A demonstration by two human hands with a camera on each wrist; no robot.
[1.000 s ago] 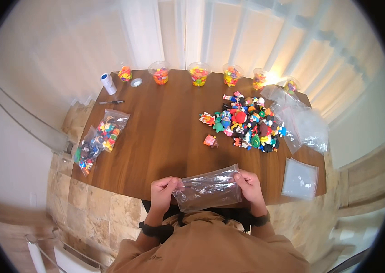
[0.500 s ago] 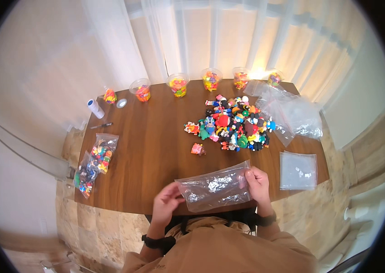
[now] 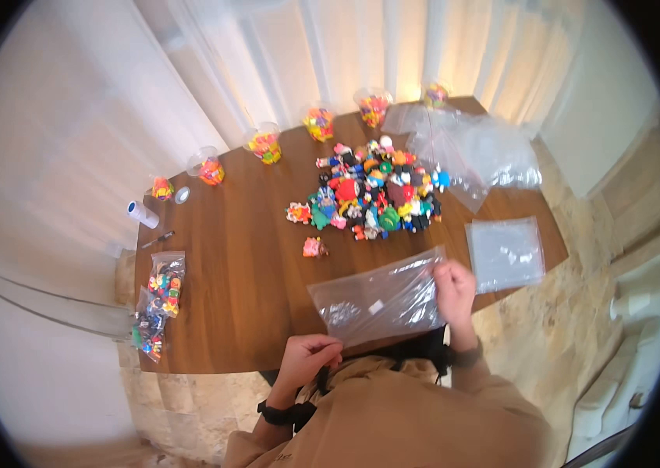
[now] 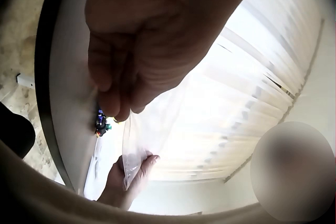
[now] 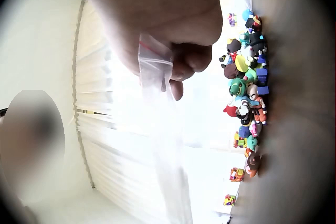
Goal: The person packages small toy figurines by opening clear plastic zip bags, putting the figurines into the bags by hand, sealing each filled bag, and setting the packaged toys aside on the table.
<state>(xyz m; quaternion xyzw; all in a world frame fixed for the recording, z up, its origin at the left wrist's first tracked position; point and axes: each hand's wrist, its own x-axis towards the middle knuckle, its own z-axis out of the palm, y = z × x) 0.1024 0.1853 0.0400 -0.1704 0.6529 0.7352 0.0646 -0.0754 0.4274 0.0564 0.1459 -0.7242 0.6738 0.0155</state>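
Note:
A clear zip-top plastic bag (image 3: 381, 300) is stretched flat between the two hands above the table's front edge. My right hand (image 3: 455, 292) grips its right end; in the right wrist view the red zip line of the zip bag (image 5: 156, 58) shows beside the curled fingers. At the lower left corner of the bag, my left hand (image 3: 310, 360) pinches the plastic between thumb and fingers. No toys show inside the bag. Beyond it lies a heap of small colourful toy figures (image 3: 377, 191), with a pink figure (image 3: 314, 247) apart from the heap.
Clear cups of colourful pieces (image 3: 264, 145) line the far edge. Loose plastic bags (image 3: 474, 152) lie at the back right, a flat stack of bags (image 3: 505, 253) nearer. To the left are filled bags (image 3: 165, 288), a pen (image 3: 158, 239) and a white roll (image 3: 143, 214).
The left hand let its fingers loose from the bag's left side, then moved down to the lower left corner. The right hand rose slightly with the bag. The head view turned and tilted.

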